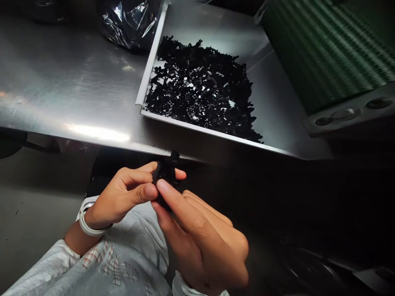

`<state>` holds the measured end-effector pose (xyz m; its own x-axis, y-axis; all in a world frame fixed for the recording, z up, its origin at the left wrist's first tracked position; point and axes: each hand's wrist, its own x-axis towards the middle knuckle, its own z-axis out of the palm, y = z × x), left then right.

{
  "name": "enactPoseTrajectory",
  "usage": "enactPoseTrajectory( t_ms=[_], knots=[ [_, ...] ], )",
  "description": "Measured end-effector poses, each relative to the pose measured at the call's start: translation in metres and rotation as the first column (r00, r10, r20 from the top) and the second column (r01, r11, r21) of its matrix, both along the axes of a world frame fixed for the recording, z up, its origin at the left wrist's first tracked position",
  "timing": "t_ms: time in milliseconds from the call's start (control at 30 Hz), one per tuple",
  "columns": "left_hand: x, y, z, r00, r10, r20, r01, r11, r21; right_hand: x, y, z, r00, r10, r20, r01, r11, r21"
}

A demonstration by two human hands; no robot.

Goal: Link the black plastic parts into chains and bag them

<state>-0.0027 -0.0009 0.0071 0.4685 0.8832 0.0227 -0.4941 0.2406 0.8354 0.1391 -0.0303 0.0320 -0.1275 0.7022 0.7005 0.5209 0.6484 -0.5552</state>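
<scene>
One black part (pixel 168 172), small, irregular, detail too dark to read: hanging between two hands just in front of the tabletop's near edge, its upper end overlapping that edge in view.

Left hand (pixel 119 197): closing thumb and fingers around the part's left side, one fingertip showing past its right side. Right hand (pixel 203 238): pinching the part's lower end with thumb and forefinger, the remaining fingers curling inward. Whether the two hands are touching, cannot tell.

One white wristband (pixel 92 231), circling the left wrist. One pale grey shirt (pixel 135 255), bearing plaid patches, lying beneath the hands.

One tabletop (pixel 77 82), metal, scratched, reflecting light along its near edge. One shallow tray (pixel 216 133), pale-rimmed, sitting on it; the tray's near left corner is pointing toward the hands. One heap of black pieces (pixel 212 98), spreading from the tray's left edge and near edge.

One black plastic bag (pixel 129 24), glossy, standing beside the tray's left edge. One green ribbed panel (pixel 333 53), leaning over the tray's right side, ending in a pale bracket (pixel 365 113) with round holes.
</scene>
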Motion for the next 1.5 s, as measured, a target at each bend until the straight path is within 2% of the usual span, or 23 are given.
enactPoseTrajectory(
  t_ms=[167, 333, 400, 500, 700, 900, 1000, 1067, 1167, 1267, 1333, 1400, 1433, 1500],
  knots=[
    [-0.001, 0.001, -0.004, 1.000, 0.017, -0.012, -0.017, 1.000, -0.001, 0.008, -0.004, 0.001, 0.996, 0.059, 0.064, -0.055, 0.997, -0.059],
    [-0.001, 0.001, -0.006, 1.000, -0.005, 0.010, 0.005, 0.999, 0.050, 0.011, -0.004, -0.003, 0.992, 0.126, -0.009, -0.126, 0.990, -0.057],
    [-0.001, 0.002, -0.005, 1.000, -0.001, -0.001, 0.001, 0.997, 0.075, 0.008, -0.001, -0.004, 0.992, 0.109, -0.070, -0.112, 0.993, -0.034],
    [-0.002, 0.001, -0.001, 0.998, 0.036, -0.043, -0.032, 0.995, 0.091, 0.001, 0.002, -0.001, 0.991, 0.063, -0.116, -0.071, 0.995, -0.068],
    [-0.005, -0.001, 0.005, 0.983, 0.122, -0.134, -0.103, 0.985, 0.138, 0.001, 0.003, 0.006, 0.995, 0.078, -0.068, -0.083, 0.994, -0.071],
    [-0.007, -0.002, 0.011, 0.944, 0.220, -0.245, -0.164, 0.960, 0.228, -0.001, -0.002, -0.001, 0.998, 0.034, -0.060, -0.040, 0.995, -0.096],
    [-0.007, -0.003, 0.013, 0.919, 0.264, -0.293, -0.181, 0.943, 0.281, 0.001, -0.006, -0.005, 0.992, 0.015, -0.123, -0.031, 0.991, -0.132],
    [-0.007, -0.005, 0.014, 0.899, 0.293, -0.326, -0.180, 0.926, 0.333, 0.003, -0.009, -0.008, 0.976, -0.009, -0.218, -0.040, 0.976, -0.216],
    [-0.006, -0.007, 0.015, 0.822, 0.388, -0.417, -0.159, 0.859, 0.487, 0.007, -0.009, -0.015, 0.876, -0.073, -0.477, -0.101, 0.939, -0.330],
    [-0.004, -0.010, 0.015, 0.682, 0.551, -0.482, -0.097, 0.721, 0.686, 0.007, -0.001, -0.024, 0.762, -0.099, -0.640, -0.225, 0.886, -0.405],
    [-0.002, -0.012, 0.016, 0.578, 0.643, -0.502, -0.026, 0.630, 0.776, 0.008, 0.005, -0.028, 0.743, -0.060, -0.667, -0.358, 0.806, -0.472],
    [0.000, -0.015, 0.017, 0.476, 0.700, -0.532, 0.074, 0.572, 0.817, 0.008, 0.010, -0.031, 0.730, -0.052, -0.681, -0.434, 0.735, -0.521],
    [0.001, -0.016, 0.017, 0.428, 0.719, -0.548, 0.126, 0.553, 0.823, 0.008, 0.012, -0.031, 0.733, -0.068, -0.677, -0.433, 0.721, -0.541],
    [0.004, -0.018, 0.017, 0.334, 0.756, -0.563, 0.220, 0.519, 0.826, 0.007, 0.014, -0.031, 0.768, -0.116, -0.630, -0.367, 0.726, -0.581]
  ],
)
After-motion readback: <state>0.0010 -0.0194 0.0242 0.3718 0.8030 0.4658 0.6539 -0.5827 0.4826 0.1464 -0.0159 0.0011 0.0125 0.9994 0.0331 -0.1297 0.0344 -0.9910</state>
